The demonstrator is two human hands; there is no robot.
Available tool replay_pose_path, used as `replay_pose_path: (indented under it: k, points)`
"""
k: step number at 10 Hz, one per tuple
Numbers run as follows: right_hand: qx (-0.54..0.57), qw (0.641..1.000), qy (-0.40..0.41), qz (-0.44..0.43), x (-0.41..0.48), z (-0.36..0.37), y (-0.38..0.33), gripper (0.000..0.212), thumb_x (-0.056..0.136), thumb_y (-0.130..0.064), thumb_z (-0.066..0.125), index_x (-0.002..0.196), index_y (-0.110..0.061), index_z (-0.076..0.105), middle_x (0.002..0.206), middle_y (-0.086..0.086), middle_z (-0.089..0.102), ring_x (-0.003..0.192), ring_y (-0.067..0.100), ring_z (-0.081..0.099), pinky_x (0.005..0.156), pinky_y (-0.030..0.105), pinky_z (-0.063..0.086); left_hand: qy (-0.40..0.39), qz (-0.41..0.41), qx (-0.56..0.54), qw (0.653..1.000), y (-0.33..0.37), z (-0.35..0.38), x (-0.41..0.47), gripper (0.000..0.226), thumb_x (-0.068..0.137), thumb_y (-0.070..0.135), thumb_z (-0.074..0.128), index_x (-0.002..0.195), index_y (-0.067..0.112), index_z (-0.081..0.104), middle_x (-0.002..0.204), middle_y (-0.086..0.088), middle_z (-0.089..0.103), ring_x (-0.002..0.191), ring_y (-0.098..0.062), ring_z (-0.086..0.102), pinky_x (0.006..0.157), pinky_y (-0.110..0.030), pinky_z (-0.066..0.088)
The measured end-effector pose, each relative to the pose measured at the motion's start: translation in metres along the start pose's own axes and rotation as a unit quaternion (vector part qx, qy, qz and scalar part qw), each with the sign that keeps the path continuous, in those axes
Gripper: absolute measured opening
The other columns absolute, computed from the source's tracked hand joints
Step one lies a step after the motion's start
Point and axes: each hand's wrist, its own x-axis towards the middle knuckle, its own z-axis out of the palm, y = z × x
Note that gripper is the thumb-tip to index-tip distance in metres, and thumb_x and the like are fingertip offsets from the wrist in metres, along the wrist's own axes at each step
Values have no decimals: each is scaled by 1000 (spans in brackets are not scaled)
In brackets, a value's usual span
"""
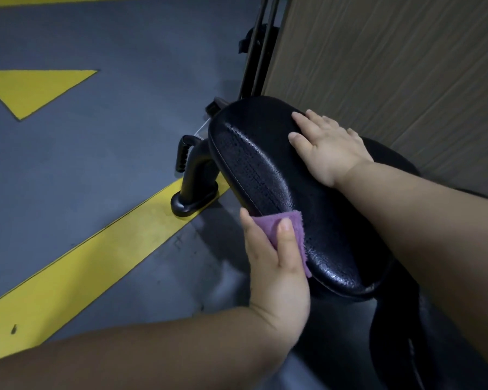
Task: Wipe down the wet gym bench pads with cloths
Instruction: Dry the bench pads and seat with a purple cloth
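Purple cloth [268, 224] pinched by left fingers [287, 237] at pad [265, 164]'s edge; right fingers [304, 123] spread flat.

Glossy black tilted bench pad [279, 175], purple cloth [268, 223] against its edge.

Black pad [279, 170] — purple cloth [268, 223] — grey floor [96, 153], yellow stripes [76, 257].

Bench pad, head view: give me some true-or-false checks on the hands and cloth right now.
1. The left hand holds the purple cloth against the bench pad's side. True.
2. The right hand grips a second cloth. False: it rests flat on the pad, holding nothing.
3. The floor has yellow lines. True.
4. The cloth covers the pad's whole top. False: it touches only one edge.
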Motion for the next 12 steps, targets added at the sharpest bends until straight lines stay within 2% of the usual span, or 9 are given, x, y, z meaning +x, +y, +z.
replay_pose_path:
  k: [3, 4, 5, 6, 7, 8, 9, 10, 12]
  points:
    - [-3, 1000, 2, 3, 1, 0, 0, 55, 100, -53, 20, 152, -37, 13, 162, -8, 8, 148, 15, 6, 119, 48, 6, 63, -13, 4, 998, 38, -14, 80, 63, 104, 38, 33, 155, 27, -2, 163, 3, 8, 148, -14, 12, 113, -22, 9]
    - [-4, 1000, 3, 3, 2, 0, 0, 55, 100, -53, 20, 152, -37, 13, 162, -8, 8, 148, 15, 6, 119, 48, 7, 90, -13, -5, 996, 43, -13, 90, 60, 105, 37, 31, 156, 26, 1, 162, 4, 11, 148, -15, 14, 115, -24, 10]
    - [-6, 1000, 5, 2, 2, 1, -1, 55, 100, -53, 19, 152, -37, 13, 162, -8, 8, 148, 15, 6, 119, 48, 7, 98, -22, -5, 995, 31, -4, 60, 58, 105, 35, 32, 156, 23, 8, 160, 3, 19, 146, -14, 20, 108, -14, 11]
    - [-7, 1000, 3, 1, 2, 0, -1, 55, 100, -52, 19, 152, -36, 13, 162, -8, 8, 148, 16, 6, 119, 48, 7, 44, -68, -6, 997, 15, 3, 14, 58, 103, 39, 29, 155, 27, 7, 153, 16, 18, 136, 5, 19, 94, 0, 9]
    - [-6, 1000, 4, 0, 2, 0, -1, 55, 100, -52, 19, 153, -36, 13, 162, -7, 8, 148, 16, 6, 119, 48, 7, 1, -84, -29, 996, 10, 2, -6, 60, 100, 43, 27, 154, 32, 3, 150, 22, 14, 124, 14, 13, 96, -2, 5]
    - [-6, 1000, 4, 1, 2, 0, -1, 55, 100, -52, 19, 153, -36, 13, 162, -7, 8, 148, 16, 7, 118, 48, 7, 10, -85, -19, 996, 15, 0, 5, 60, 102, 42, 29, 155, 29, 5, 160, 12, 13, 142, 2, 16, 100, -5, 9]
    - [-9, 1000, 7, 1, 3, 1, -1, 55, 100, -52, 19, 153, -36, 13, 162, -7, 9, 148, 16, 7, 118, 49, 8, 46, -60, -5, 997, 26, -6, 40, 61, 103, 40, 31, 156, 25, 5, 161, 5, 17, 145, -10, 19, 106, -13, 11]
    - [-8, 1000, 7, 0, 3, 1, -1, 55, 100, -52, 19, 152, -36, 14, 162, -7, 9, 148, 16, 7, 118, 49, 8, 74, -47, -2, 996, 41, -14, 83, 61, 104, 42, 31, 156, 23, 4, 162, 2, 16, 146, -15, 19, 114, -25, 12]
    - [-6, 1000, 8, -1, 3, 1, 0, 55, 100, -53, 19, 153, -37, 13, 162, -7, 9, 148, 16, 7, 119, 49, 7, 103, -61, -7, 993, 40, -8, 81, 60, 104, 43, 30, 156, 24, 7, 161, 3, 20, 146, -14, 21, 112, -22, 13]
